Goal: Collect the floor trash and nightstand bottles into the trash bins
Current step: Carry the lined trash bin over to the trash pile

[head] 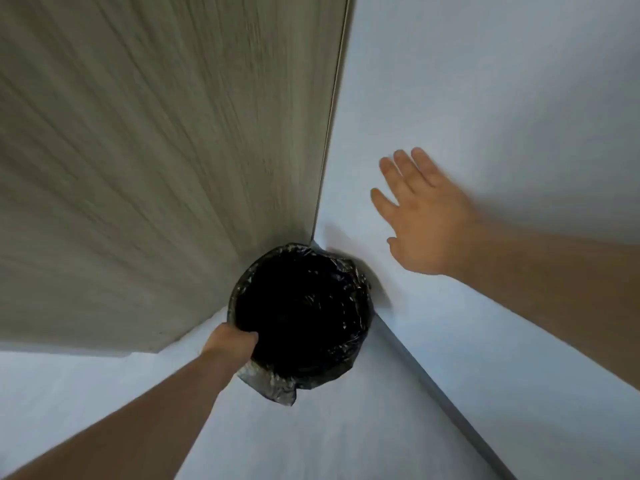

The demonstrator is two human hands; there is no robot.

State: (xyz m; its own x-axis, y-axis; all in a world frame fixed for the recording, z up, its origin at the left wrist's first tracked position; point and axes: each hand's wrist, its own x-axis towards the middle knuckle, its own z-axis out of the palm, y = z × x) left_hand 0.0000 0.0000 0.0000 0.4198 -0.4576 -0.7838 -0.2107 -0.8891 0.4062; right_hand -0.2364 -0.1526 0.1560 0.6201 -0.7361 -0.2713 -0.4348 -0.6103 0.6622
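Left fingers (251, 337) clamped on black-lined trash bin (358, 275) rim, inside dark; right fingers (405, 168) spread apart.

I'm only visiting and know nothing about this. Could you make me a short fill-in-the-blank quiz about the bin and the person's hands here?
1. The trash bin is lined with a bag whose colour is ____.
2. The hand gripping the bin's near rim is the person's ____ one.
3. The right hand, with its fingers straight, holds ____.

Missing words: black; left; nothing.
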